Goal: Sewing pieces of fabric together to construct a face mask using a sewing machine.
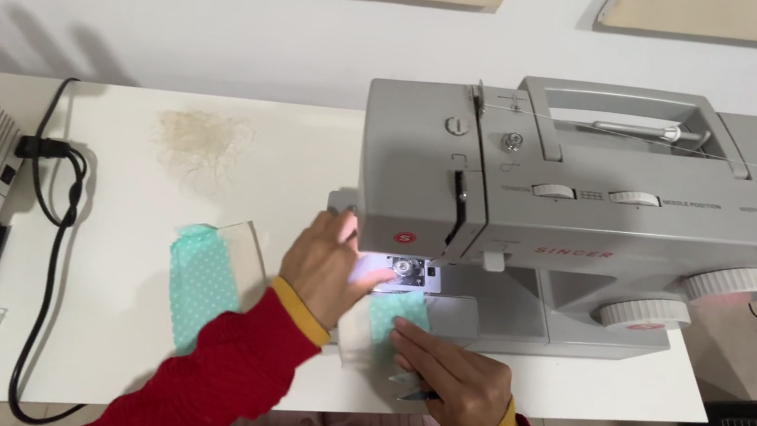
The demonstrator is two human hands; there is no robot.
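Right hand [453, 382], nearest, fingers pressed flat on teal dotted fabric [398, 315] in front of the sewing machine [592, 206], a small tool tucked beneath. Left hand [325, 265], fingers together, steadies fabric left of the needle plate [405, 270]. Advice: keep fingertips clear; feed evenly.

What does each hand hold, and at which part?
The right hand holds a small dark tool by its handle and presses the green dotted fabric piece. The left hand rests flat beside it, grasping nothing.
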